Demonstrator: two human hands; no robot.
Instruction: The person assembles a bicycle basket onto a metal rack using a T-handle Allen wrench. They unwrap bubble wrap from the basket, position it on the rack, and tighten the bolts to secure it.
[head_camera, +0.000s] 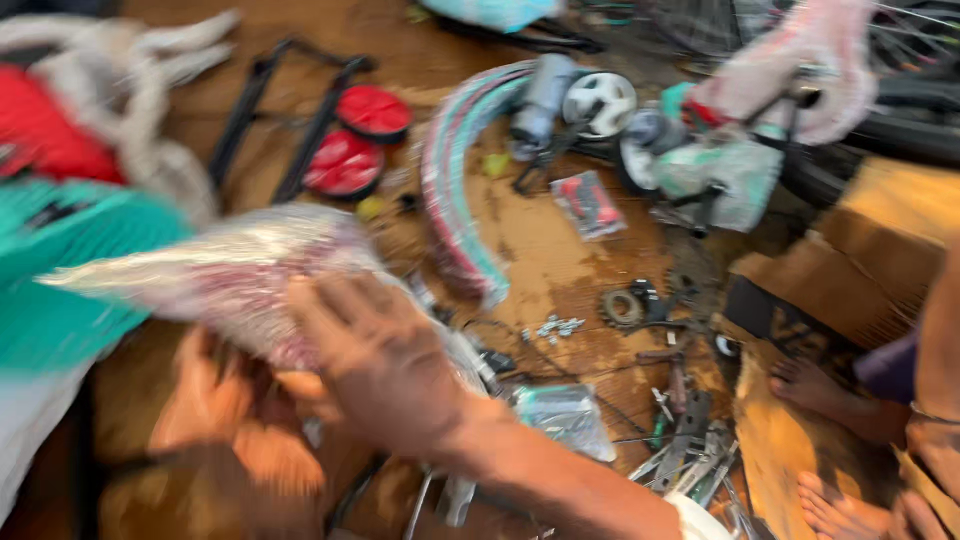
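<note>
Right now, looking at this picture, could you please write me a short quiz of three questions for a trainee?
1. True or false: the right hand rests on a clear plastic bag.
2. What colour are the two round discs at the upper left?
A. red
B. blue
C. yellow
3. Which toothed metal part lies on the ground right of the striped mudguards?

Key:
1. True
2. A
3. A sprocket

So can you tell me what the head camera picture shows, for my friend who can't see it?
Two hands, the right hand and the blurred left hand, grip a crinkly clear plastic bag over a dirt floor. Around them lie bicycle parts: striped mudguards, red reflectors, a sprocket and tools. Another person's bare feet show at right.
</note>
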